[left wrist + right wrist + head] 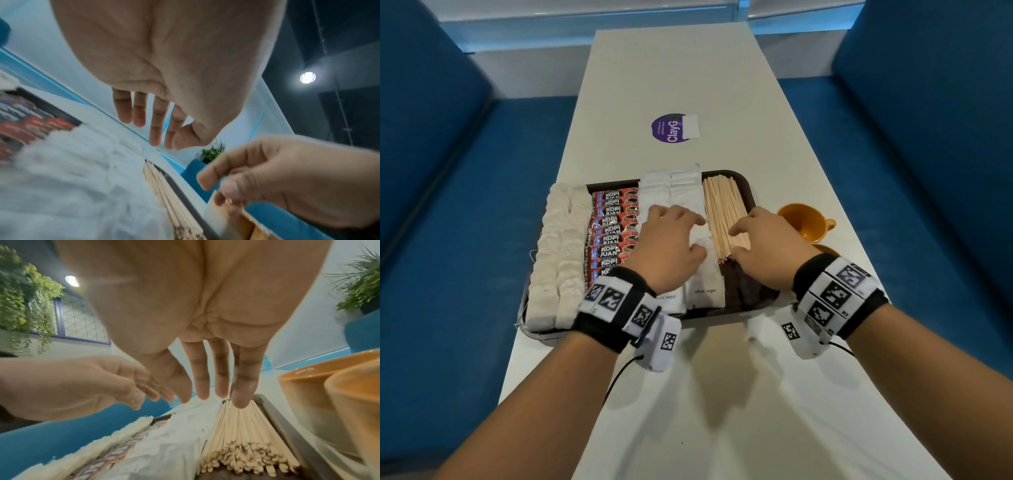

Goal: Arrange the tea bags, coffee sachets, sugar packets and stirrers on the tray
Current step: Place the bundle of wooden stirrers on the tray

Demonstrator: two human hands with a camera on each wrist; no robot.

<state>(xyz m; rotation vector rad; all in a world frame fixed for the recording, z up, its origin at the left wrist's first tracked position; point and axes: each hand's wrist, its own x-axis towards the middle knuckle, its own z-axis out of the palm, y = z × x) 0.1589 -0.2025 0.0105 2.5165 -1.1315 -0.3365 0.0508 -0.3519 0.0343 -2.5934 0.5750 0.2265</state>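
1. Nearest the person, both forearms reach forward over the white worktop (722, 394), each wrist wrapped in a black band with printed markers.
2. The brown tray (751, 192) lies across the worktop, filled in rows: tea bags (558, 260) at the left, red coffee sachets (613, 233) next, white sugar packets (707, 281) in the middle, wooden stirrers (722, 212) at the right.
3. The left hand (671, 246) lies palm down over the sugar packets; its grip is loose and wide, fingers nearly straight, holding nothing. Whether the fingertips touch the packets cannot be told.
4. The right hand (767, 240) hovers palm down at the near half of the stirrers, fingers (242, 379) straight and spread; the grip is wide and holds nothing.
5. Just beyond the tray's right edge stands an orange cup (804, 221).
6. Farther up the worktop sits a round purple sticker (669, 128).
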